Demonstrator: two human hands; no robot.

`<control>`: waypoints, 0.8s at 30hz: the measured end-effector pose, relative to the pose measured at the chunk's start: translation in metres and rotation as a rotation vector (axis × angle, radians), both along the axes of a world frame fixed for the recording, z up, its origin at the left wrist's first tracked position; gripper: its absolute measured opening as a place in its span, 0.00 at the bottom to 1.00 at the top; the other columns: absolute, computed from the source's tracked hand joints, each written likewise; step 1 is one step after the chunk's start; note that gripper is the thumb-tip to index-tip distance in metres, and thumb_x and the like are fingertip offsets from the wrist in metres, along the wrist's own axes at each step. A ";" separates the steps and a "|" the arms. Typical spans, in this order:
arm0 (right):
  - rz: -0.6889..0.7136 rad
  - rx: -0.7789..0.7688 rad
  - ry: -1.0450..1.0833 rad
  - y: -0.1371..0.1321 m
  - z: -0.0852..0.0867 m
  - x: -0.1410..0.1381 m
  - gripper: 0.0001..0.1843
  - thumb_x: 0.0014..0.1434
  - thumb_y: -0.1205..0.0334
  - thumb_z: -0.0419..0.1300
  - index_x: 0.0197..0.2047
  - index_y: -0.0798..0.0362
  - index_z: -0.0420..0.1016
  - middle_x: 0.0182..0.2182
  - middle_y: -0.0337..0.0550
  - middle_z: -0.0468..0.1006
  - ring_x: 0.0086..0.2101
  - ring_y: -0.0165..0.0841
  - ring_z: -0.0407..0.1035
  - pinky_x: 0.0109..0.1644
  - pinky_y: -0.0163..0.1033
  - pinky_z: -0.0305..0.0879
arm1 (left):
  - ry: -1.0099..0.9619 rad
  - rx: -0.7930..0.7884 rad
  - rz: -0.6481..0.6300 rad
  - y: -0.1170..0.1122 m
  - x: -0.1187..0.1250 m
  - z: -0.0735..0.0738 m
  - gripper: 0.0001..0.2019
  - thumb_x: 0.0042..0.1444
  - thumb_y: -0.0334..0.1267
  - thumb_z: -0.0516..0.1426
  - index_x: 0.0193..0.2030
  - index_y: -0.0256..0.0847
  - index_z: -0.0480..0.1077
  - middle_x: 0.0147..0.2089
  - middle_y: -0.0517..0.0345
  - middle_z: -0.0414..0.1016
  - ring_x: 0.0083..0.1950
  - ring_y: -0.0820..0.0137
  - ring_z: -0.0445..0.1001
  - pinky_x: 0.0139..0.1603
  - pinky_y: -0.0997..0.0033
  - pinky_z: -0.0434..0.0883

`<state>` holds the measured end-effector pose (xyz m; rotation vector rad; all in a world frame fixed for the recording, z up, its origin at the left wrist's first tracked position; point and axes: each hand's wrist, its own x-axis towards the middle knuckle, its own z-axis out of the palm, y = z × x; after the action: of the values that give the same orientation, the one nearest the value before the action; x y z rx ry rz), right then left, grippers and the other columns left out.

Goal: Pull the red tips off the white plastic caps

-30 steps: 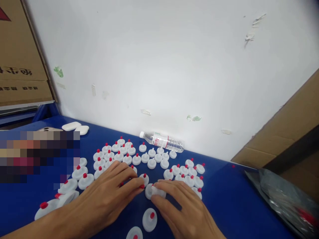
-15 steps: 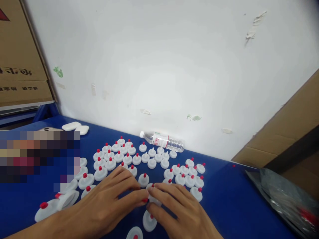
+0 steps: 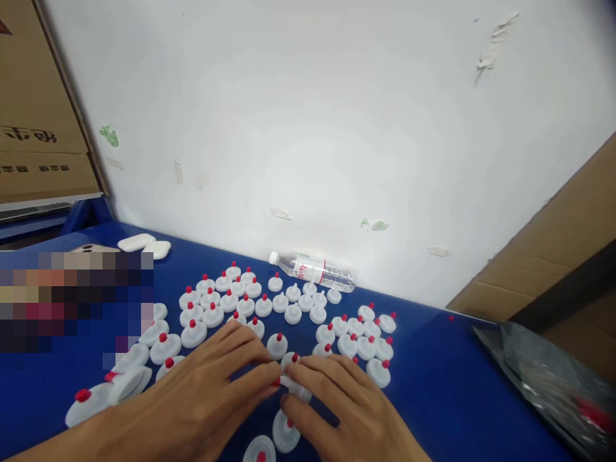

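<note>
Many white plastic caps (image 3: 234,303) with small red tips stand spread over the blue table (image 3: 433,391). My left hand (image 3: 206,391) and my right hand (image 3: 341,404) meet near the table's middle. My right hand's fingers are closed round one white cap (image 3: 294,387). My left hand's fingertips pinch a small red tip (image 3: 276,382) right against that cap. Two more caps (image 3: 283,431) lie just below my hands.
A clear water bottle (image 3: 312,271) lies on its side by the white wall. Two white oblong pieces (image 3: 144,245) rest at the back left. Cardboard boxes (image 3: 33,115) stand at the left, cardboard (image 3: 553,256) and a grey plastic bag (image 3: 548,378) at the right.
My right hand has lifted the white cap from the table and drawn it toward me. My left fingertips have closed in on it with the red tip.
</note>
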<state>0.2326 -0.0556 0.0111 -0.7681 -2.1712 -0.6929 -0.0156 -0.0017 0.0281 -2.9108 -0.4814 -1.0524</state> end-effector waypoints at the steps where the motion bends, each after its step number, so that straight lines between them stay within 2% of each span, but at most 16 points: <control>1: -0.005 0.002 0.003 -0.001 0.000 0.001 0.17 0.74 0.74 0.55 0.46 0.47 0.83 0.50 0.33 0.89 0.50 0.29 0.83 0.62 0.34 0.77 | 0.008 -0.003 0.001 0.000 0.000 -0.001 0.15 0.79 0.25 0.48 0.50 0.41 0.75 0.43 0.57 0.77 0.44 0.68 0.70 0.52 0.70 0.68; 7: -0.006 -0.049 0.026 -0.008 0.009 0.000 0.15 0.74 0.73 0.57 0.44 0.47 0.83 0.52 0.37 0.89 0.53 0.30 0.83 0.63 0.33 0.76 | 0.008 0.012 0.021 0.003 0.003 -0.006 0.15 0.83 0.31 0.47 0.51 0.41 0.75 0.42 0.58 0.76 0.43 0.67 0.70 0.48 0.69 0.67; 10: 0.016 -0.030 0.069 -0.009 0.014 -0.002 0.16 0.76 0.72 0.57 0.43 0.47 0.83 0.50 0.35 0.89 0.52 0.29 0.84 0.62 0.31 0.76 | -0.012 0.033 0.019 0.004 0.004 -0.007 0.16 0.84 0.32 0.47 0.50 0.42 0.75 0.42 0.59 0.78 0.44 0.68 0.71 0.50 0.70 0.68; 14: -0.007 -0.008 0.058 -0.009 0.014 -0.004 0.18 0.77 0.72 0.56 0.42 0.45 0.84 0.52 0.31 0.89 0.51 0.25 0.84 0.65 0.30 0.73 | -0.020 0.071 0.014 0.000 0.003 -0.006 0.18 0.83 0.30 0.45 0.49 0.41 0.76 0.42 0.59 0.80 0.44 0.68 0.74 0.55 0.69 0.70; 16: -0.006 0.036 0.054 -0.010 0.009 -0.004 0.18 0.77 0.70 0.58 0.42 0.42 0.85 0.51 0.29 0.89 0.50 0.23 0.84 0.66 0.29 0.72 | -0.027 0.095 0.010 -0.003 0.001 -0.004 0.18 0.79 0.24 0.46 0.50 0.42 0.75 0.42 0.58 0.81 0.43 0.67 0.76 0.55 0.67 0.72; 19: -0.007 0.080 0.023 -0.011 -0.002 -0.003 0.16 0.77 0.68 0.60 0.44 0.39 0.86 0.53 0.27 0.88 0.51 0.23 0.84 0.64 0.29 0.74 | -0.004 0.084 0.004 -0.006 0.000 -0.001 0.22 0.65 0.16 0.48 0.53 0.43 0.75 0.42 0.59 0.83 0.43 0.68 0.79 0.58 0.69 0.74; 21: -0.023 0.094 -0.005 -0.012 -0.008 -0.002 0.14 0.77 0.67 0.62 0.45 0.39 0.87 0.57 0.26 0.86 0.52 0.23 0.83 0.60 0.30 0.76 | 0.012 0.068 -0.006 -0.008 0.000 0.001 0.25 0.57 0.16 0.48 0.53 0.43 0.74 0.41 0.60 0.83 0.42 0.69 0.80 0.58 0.70 0.76; 24: -0.046 0.100 -0.026 -0.013 -0.009 -0.004 0.11 0.75 0.64 0.65 0.44 0.37 0.86 0.57 0.24 0.86 0.52 0.24 0.83 0.56 0.29 0.77 | -0.046 0.094 -0.007 -0.011 0.003 0.005 0.23 0.52 0.17 0.49 0.48 0.45 0.71 0.38 0.60 0.81 0.39 0.68 0.79 0.52 0.69 0.77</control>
<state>0.2283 -0.0691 0.0018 -0.7628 -2.1297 -0.8330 -0.0131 -0.0128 0.0327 -2.8138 -0.4117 -1.1138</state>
